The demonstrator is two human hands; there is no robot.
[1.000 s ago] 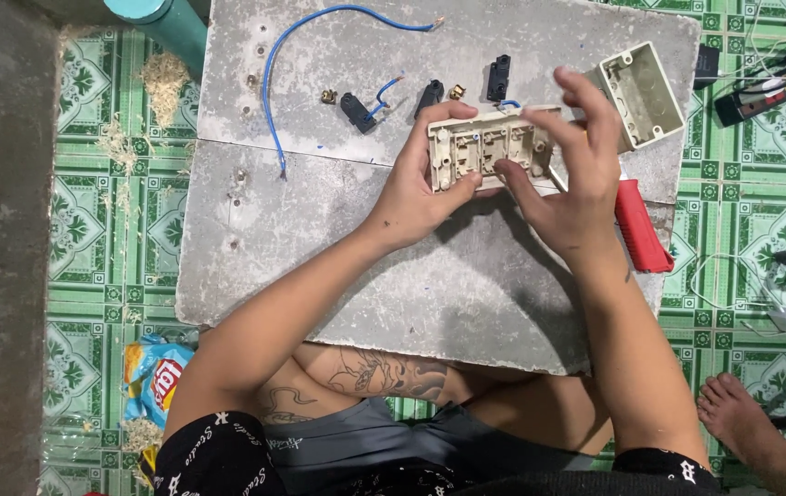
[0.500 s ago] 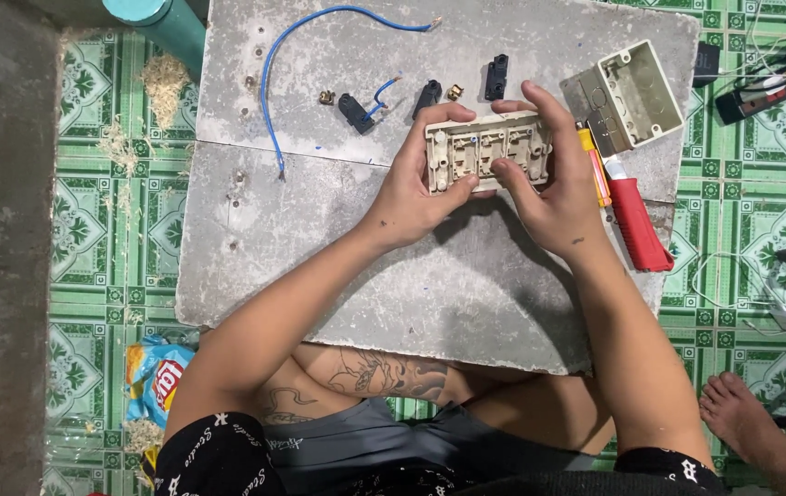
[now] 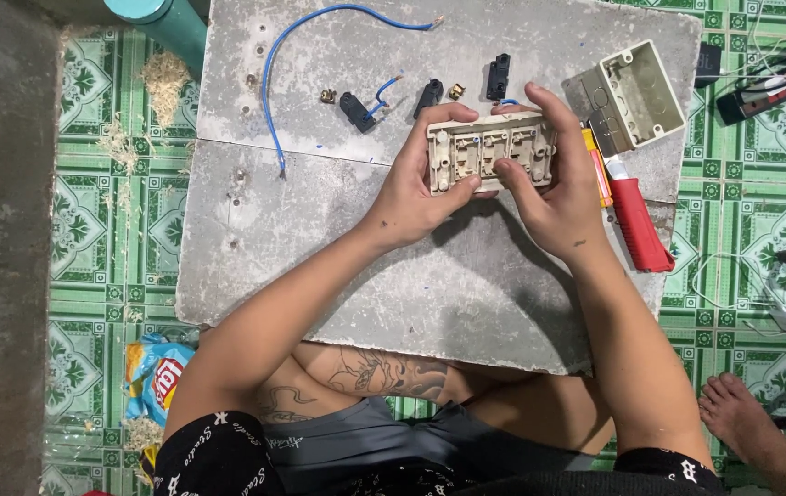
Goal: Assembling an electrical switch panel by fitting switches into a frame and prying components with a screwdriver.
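Two grey slabs (image 3: 338, 266), rough and pitted like cement board, lie edge to edge on the green patterned floor tiles (image 3: 99, 211). Over their middle, both hands clasp a cream plastic switch plate (image 3: 489, 154), a long rectangle with its hollow back up. The left hand (image 3: 411, 188) grips its left end, and the right hand (image 3: 554, 188) wraps its right end with the thumb pressed on the back; fingers hide the far edge. To the right sit an open cream junction box (image 3: 636, 96) and a red-handled tool (image 3: 636, 220), its tip tucked behind the right hand. Farther off lie a curved blue wire (image 3: 306, 32) and small black switch parts (image 3: 356, 110), too small to make out in detail.
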